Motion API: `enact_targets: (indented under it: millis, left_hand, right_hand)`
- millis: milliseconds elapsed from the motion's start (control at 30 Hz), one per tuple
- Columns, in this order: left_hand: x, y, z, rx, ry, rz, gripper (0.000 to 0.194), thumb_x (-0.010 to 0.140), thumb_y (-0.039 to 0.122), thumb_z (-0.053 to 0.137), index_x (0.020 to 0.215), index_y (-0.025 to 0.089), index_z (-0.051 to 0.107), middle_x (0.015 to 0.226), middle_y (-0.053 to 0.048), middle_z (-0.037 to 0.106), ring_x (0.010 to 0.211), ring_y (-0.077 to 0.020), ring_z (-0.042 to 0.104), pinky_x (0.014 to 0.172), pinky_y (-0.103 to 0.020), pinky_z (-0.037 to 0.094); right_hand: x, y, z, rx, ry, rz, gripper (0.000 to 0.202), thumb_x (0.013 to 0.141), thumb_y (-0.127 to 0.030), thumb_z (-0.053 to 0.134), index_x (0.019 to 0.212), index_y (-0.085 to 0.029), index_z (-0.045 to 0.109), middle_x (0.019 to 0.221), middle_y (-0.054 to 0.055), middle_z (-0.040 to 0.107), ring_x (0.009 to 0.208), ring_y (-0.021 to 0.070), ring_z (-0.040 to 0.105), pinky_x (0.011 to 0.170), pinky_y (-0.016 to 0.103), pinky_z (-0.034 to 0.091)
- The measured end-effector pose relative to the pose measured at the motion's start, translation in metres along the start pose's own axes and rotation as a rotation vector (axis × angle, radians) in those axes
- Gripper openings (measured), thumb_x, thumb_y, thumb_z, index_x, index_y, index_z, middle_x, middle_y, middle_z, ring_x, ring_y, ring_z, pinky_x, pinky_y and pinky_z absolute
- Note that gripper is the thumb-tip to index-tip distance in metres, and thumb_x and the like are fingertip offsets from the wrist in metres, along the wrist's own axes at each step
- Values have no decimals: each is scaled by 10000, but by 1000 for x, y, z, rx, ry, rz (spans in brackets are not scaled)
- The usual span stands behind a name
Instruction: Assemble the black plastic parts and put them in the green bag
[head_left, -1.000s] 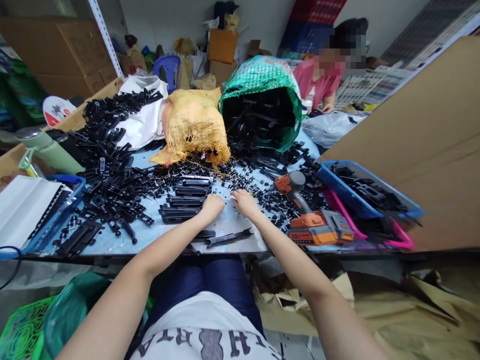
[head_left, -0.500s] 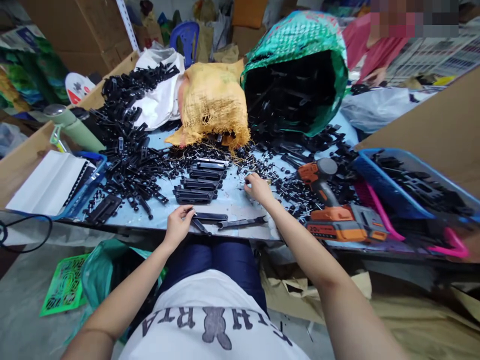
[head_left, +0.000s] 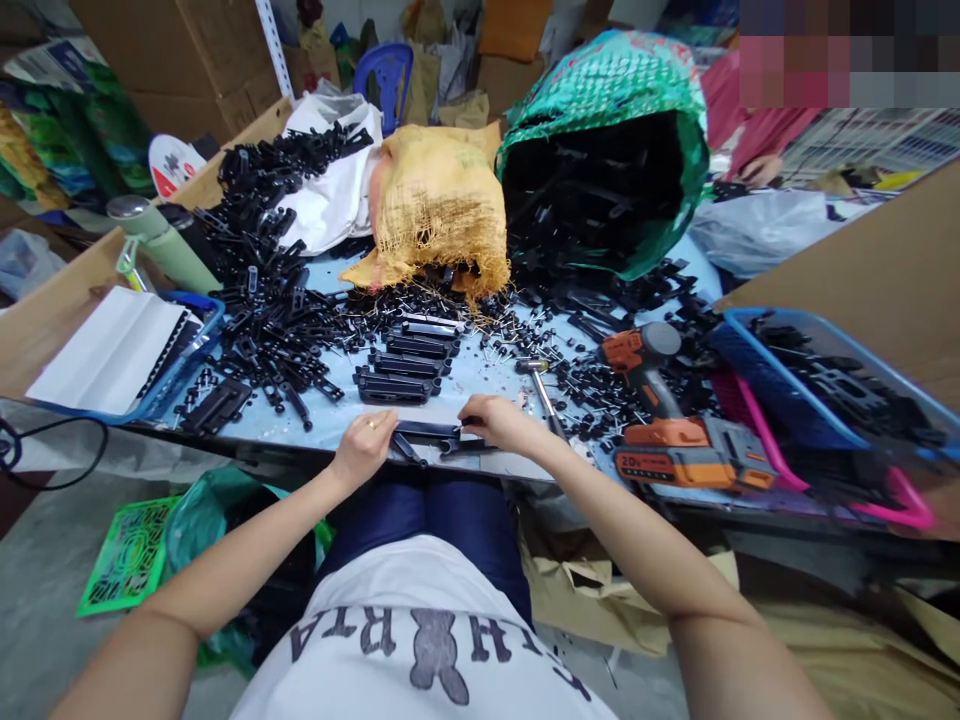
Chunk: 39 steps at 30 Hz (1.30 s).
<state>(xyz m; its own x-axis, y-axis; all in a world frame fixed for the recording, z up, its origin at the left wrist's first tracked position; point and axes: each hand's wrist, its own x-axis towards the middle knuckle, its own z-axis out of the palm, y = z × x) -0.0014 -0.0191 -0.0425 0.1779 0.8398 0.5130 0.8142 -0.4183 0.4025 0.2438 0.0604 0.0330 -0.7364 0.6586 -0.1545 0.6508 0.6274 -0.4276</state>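
Observation:
In front of me at the table edge lies a long black plastic bar (head_left: pixel 426 430), with a shorter black arm (head_left: pixel 409 450) angled below its left end. My left hand (head_left: pixel 365 447) is closed, its thumb and fingers pinching the bar's left end. Over the right end, my right hand (head_left: pixel 501 422) has its fingertips pressed together; whatever is in them is too small and hidden to name. Another dark forked bar (head_left: pixel 457 445) lies partly under that hand. Just beyond, several assembled black bars (head_left: pixel 397 385) are lined up in a row.
A cordless impact driver (head_left: pixel 675 420) and a small hammer (head_left: pixel 544 390) lie at right among loose screws. Piles of black parts (head_left: pixel 262 330) spread left. Behind stand a yellow sack (head_left: pixel 442 190) and a green sack (head_left: pixel 600 80). A blue basket (head_left: pixel 795 370) is far right.
My right hand has moved from the loose screws down and left to the bar's right end, uncovering the hammer. My left hand stays at the bar's left end.

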Motion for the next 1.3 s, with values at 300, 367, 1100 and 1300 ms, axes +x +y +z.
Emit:
enact_targets:
  millis: [300, 367, 1100, 1300]
  left_hand:
    - [0, -22, -7, 63, -87, 159, 313, 929, 198, 359, 1146, 107, 565, 787, -89, 682, 743, -172, 647, 756, -334, 529]
    - [0, -19, -10, 64, -91, 146, 321, 928, 196, 355, 1168, 120, 554, 805, -88, 682, 757, -177, 648, 751, -337, 532]
    - [26, 39, 57, 25, -305, 120, 386, 795, 328, 562, 1142, 163, 523, 1031, -105, 609, 978, -261, 561, 834, -394, 462]
    - [28, 45, 46, 34, -355, 85, 364, 766, 417, 599, 1028, 170, 549, 989, -107, 595, 957, -262, 548, 825, -386, 439]
  right_hand:
    - [14, -24, 3, -290, -127, -65, 115, 795, -127, 573, 875, -132, 656, 915, 89, 645, 800, 179, 617, 690, 232, 413]
    - [13, -26, 3, -234, -135, -84, 133, 779, -124, 594, 891, -140, 664, 930, 84, 656, 828, 180, 619, 713, 229, 418]
    - [-20, 48, 81, -66, 460, -271, 488, 881, -441, 478, 1276, -154, 479, 1002, 108, 640, 889, 176, 585, 773, 292, 474]
    - [-18, 58, 75, -247, 260, -327, 508, 894, -460, 445, 1314, -173, 447, 895, 91, 608, 823, 171, 555, 724, 295, 433]
